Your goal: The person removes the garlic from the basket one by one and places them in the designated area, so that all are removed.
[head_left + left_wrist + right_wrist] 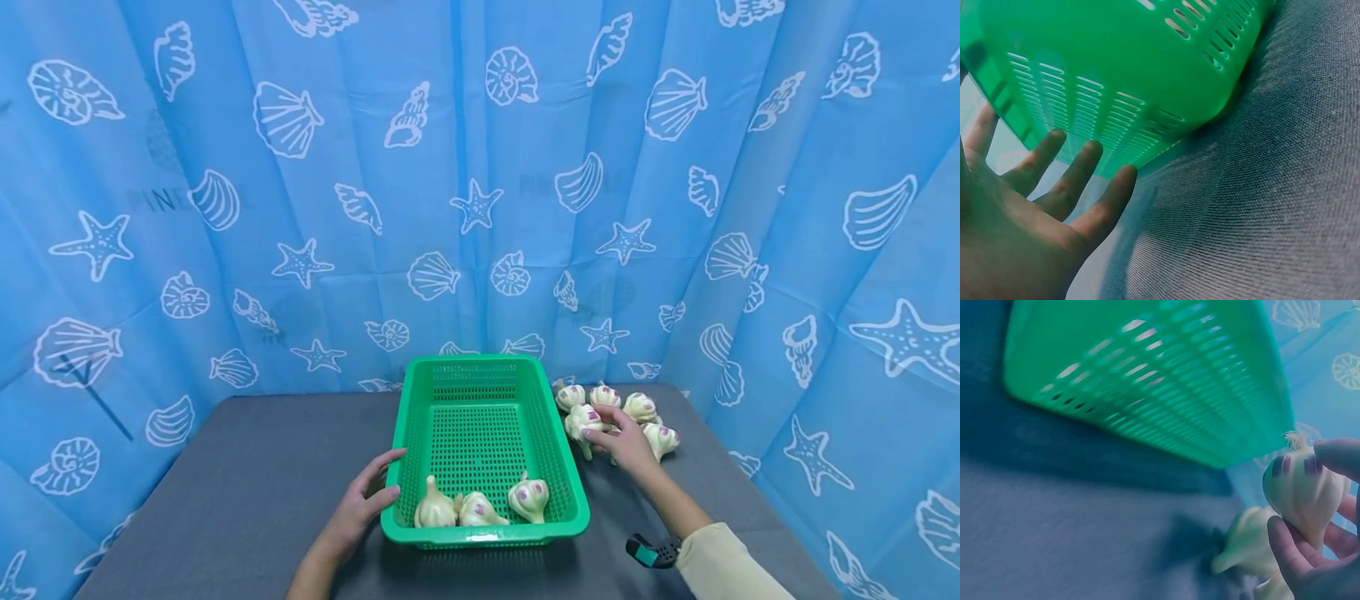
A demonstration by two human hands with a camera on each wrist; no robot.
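Note:
A green plastic basket (480,533) stands on the dark cloth with three garlic bulbs along its near end, one of them a garlic bulb (528,497) at the right. My left hand (358,507) is at the basket's left side, its fingers extended and spread near the wall; the left wrist view shows that hand (1041,219) holding nothing. To the right of the basket, my right hand (626,442) pinches a garlic bulb (1304,487) between thumb and fingers. In the right wrist view another garlic bulb (1250,540) lies just below the held one.
Several more garlic bulbs, including a garlic bulb (640,407) at the back, cluster right of the basket around my right hand. A blue curtain (480,208) with white shell prints hangs behind the grey table (262,483). A black strap device (652,552) is on my right wrist.

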